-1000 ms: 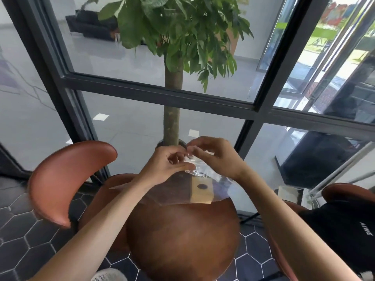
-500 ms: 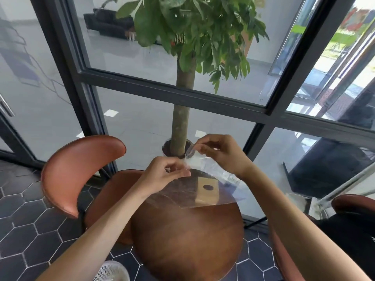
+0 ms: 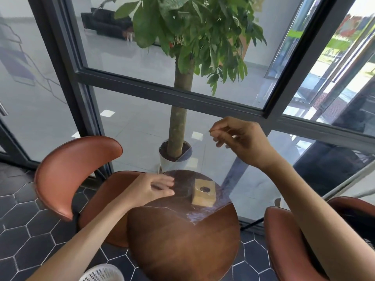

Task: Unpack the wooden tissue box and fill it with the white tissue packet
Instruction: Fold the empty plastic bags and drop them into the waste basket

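Observation:
A small wooden tissue box (image 3: 203, 192) with a round hole in its top lies at the far side of the round wooden table (image 3: 182, 244), inside a clear plastic bag (image 3: 205, 213). My right hand (image 3: 241, 140) is raised above and behind the table. It pinches the bag's upper edge, and the film stretches down to the box. My left hand (image 3: 150, 189) lies low at the bag's left edge, left of the box, fingers stretched out and blurred. The white tissue packet is not in view.
A brown leather chair (image 3: 67, 173) stands left of the table and another (image 3: 294, 240) at the right. Behind the table is a glass wall with dark frames, with a potted tree (image 3: 176, 155) beyond it. A white mesh basket (image 3: 101, 274) sits on the floor at the bottom left.
My hands were together, pinching the bag above the box. Now my right hand has pulled the bag's edge up and to the right, and my left hand has dropped to the table.

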